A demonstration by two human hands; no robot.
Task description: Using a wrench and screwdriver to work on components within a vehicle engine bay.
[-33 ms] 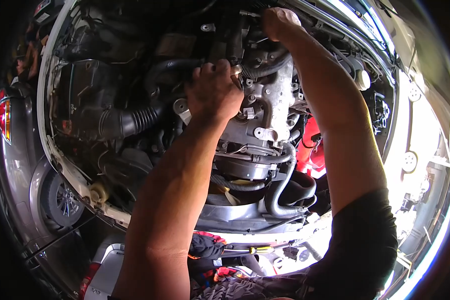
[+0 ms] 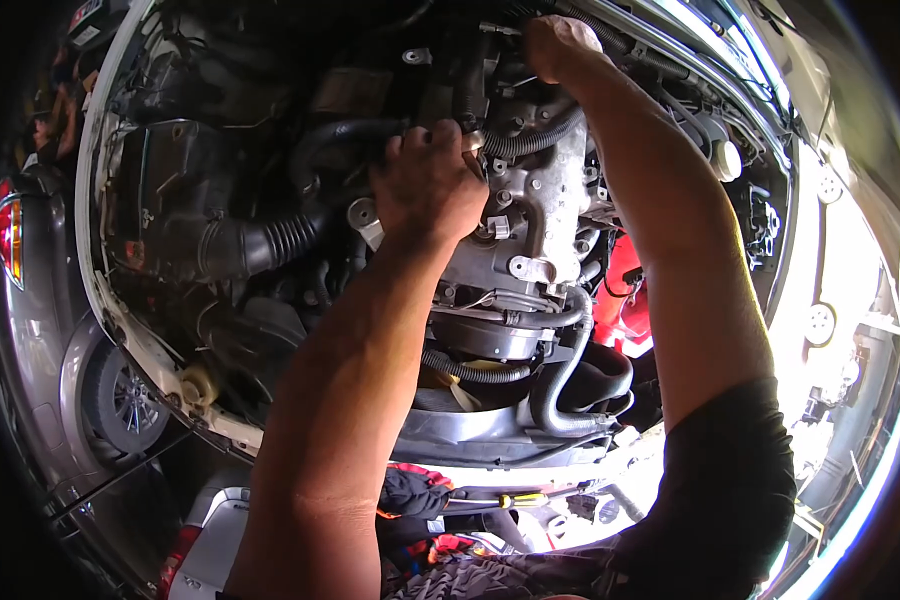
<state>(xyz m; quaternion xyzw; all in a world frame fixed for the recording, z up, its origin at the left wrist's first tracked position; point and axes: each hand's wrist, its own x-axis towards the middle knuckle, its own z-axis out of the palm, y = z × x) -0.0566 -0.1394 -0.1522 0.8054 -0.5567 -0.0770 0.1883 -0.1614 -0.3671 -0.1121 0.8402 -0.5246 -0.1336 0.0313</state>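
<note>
Both my arms reach over an engine with a grey metal cover [image 2: 560, 190]. My left hand [image 2: 428, 182] rests at the left side of this cover, its fingers curled down over dark parts. Its thumb lies beside the end of a black corrugated hose [image 2: 535, 140]. What the curled fingers grip is hidden beneath them. Farther back, my right hand [image 2: 562, 48] is closed at the rear of the engine. A short metal rod-like piece [image 2: 500, 28] shows just left of it; whether the hand holds it, I cannot tell.
A ribbed air intake duct [image 2: 270, 243] lies to the left. Nearer are a coolant hose [image 2: 560, 390] and the fan shroud [image 2: 460, 425]. A yellow-handled screwdriver [image 2: 523, 500] lies at the front edge. Something red [image 2: 622, 295] sits under my right arm. Another car [image 2: 40, 330] stands at left.
</note>
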